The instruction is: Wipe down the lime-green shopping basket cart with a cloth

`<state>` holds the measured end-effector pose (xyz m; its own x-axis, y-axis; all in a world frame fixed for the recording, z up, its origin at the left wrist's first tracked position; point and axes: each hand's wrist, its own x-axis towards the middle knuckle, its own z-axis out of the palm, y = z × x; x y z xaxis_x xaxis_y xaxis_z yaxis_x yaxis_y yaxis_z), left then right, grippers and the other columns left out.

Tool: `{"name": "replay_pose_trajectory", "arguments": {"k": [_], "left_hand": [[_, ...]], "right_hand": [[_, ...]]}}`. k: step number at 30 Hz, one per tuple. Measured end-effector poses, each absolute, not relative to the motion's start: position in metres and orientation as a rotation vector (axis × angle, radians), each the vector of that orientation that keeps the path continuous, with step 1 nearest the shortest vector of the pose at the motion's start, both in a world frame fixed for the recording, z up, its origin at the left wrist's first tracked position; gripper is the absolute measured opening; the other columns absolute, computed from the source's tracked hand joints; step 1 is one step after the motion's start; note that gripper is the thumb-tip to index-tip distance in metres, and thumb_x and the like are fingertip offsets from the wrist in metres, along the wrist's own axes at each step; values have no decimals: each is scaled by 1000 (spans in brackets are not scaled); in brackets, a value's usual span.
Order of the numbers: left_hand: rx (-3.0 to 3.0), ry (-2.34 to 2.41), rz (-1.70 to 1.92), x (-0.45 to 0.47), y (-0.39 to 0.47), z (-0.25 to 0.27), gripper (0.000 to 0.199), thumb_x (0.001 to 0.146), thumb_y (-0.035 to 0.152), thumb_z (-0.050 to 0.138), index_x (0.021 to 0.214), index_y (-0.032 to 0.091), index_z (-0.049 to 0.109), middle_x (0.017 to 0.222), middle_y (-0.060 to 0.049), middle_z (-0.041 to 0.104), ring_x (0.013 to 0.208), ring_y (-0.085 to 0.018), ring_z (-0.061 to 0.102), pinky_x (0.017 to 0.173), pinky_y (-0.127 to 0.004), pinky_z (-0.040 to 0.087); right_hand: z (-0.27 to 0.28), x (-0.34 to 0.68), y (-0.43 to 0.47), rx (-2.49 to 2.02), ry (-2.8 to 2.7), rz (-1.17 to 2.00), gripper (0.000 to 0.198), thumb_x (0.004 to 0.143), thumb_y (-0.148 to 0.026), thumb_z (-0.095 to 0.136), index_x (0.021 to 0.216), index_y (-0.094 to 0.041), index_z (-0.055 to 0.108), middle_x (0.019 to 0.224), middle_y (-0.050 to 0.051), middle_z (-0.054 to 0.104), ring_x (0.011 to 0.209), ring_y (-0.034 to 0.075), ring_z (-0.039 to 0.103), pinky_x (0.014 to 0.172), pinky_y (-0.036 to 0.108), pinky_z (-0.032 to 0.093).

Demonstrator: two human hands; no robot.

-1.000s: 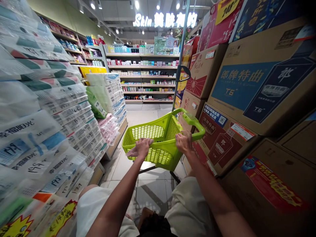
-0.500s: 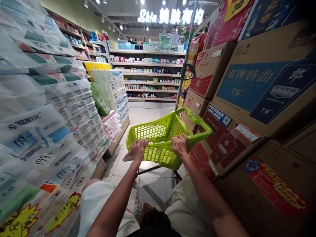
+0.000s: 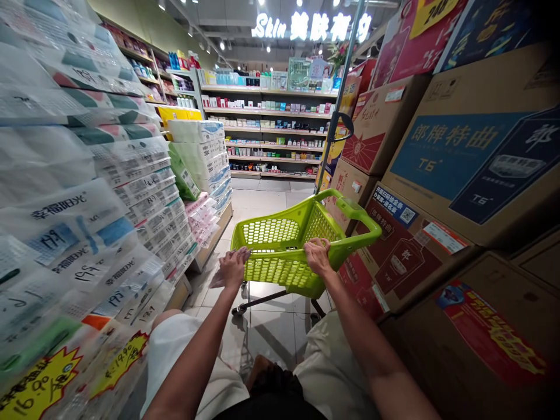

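Note:
A lime-green shopping cart point(image 3: 271, 271) with a perforated basket stands across the aisle in front of me, its handle toward the right. My right hand point(image 3: 317, 255) is wrapped over the near rim of the basket. At the basket's left end, my left hand point(image 3: 234, 268) has its fingers bent at the rim, with a thin greyish cloth point(image 3: 216, 276) pressed under it and hanging out to the left. Whether the left fingers also grip the rim I cannot tell. No goods show inside the basket.
Stacked paper packs point(image 3: 131, 169) line the left side, with price signs point(image 3: 48, 379) low down. On the right rise piled cartons point(image 3: 464, 146), close to the cart handle. A pole point(image 3: 335, 116) stands ahead, before shelves point(image 3: 269, 111) of small boxed goods. The floor is tiled.
My left hand, with the cloth, has slid left along the rim to the basket's end. The right hand keeps its hold. The view has shifted slightly, moving the cart a little right in it.

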<state>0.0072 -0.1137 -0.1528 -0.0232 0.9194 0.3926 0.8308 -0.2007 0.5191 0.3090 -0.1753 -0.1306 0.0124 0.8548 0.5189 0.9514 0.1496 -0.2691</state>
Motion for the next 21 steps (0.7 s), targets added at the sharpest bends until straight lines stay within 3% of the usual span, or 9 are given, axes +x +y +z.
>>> {"name": "replay_pose_trajectory", "arguments": {"k": [3,6,13,18,21], "left_hand": [[2212,1694,1054,69,-128,-154,34,101,32,50,122,28,76,122,-10,72,109,-29,58,101,-45,46],[2293,1552,1101,98,-134,-154,34,102,35,50,123,29,76,120,-9,73,107,-27,58,99,-43,47],[2179,1783,978,5,-125,-162,33,102,29,49,115,22,79,112,-11,77,112,-28,62,103,-45,45],[2237,1679,1064,41,-153,-168,36,103,32,50,128,26,74,122,-10,73,113,-27,60,103,-44,48],[2262,1599,1135,49,-161,-170,36,102,32,52,131,28,73,124,-10,71,116,-27,58,107,-43,47]], "right_hand": [[-132,304,-173,-1709,-1892,-235,44,106,-24,25,81,-23,61,89,2,72,112,22,55,113,44,14],[-134,309,-176,-1687,-1938,-240,42,105,-23,26,83,-24,62,91,2,73,114,22,55,114,43,16],[-132,335,-181,-1689,-1892,-183,46,102,-18,24,83,-27,65,94,6,73,115,27,55,113,47,23],[-151,269,-178,-1601,-2016,-83,33,100,-20,37,86,-27,66,96,3,73,110,24,56,116,42,26],[-165,241,-179,-1560,-2016,-23,40,103,-18,29,94,-26,67,104,2,73,115,22,54,117,41,25]]}}
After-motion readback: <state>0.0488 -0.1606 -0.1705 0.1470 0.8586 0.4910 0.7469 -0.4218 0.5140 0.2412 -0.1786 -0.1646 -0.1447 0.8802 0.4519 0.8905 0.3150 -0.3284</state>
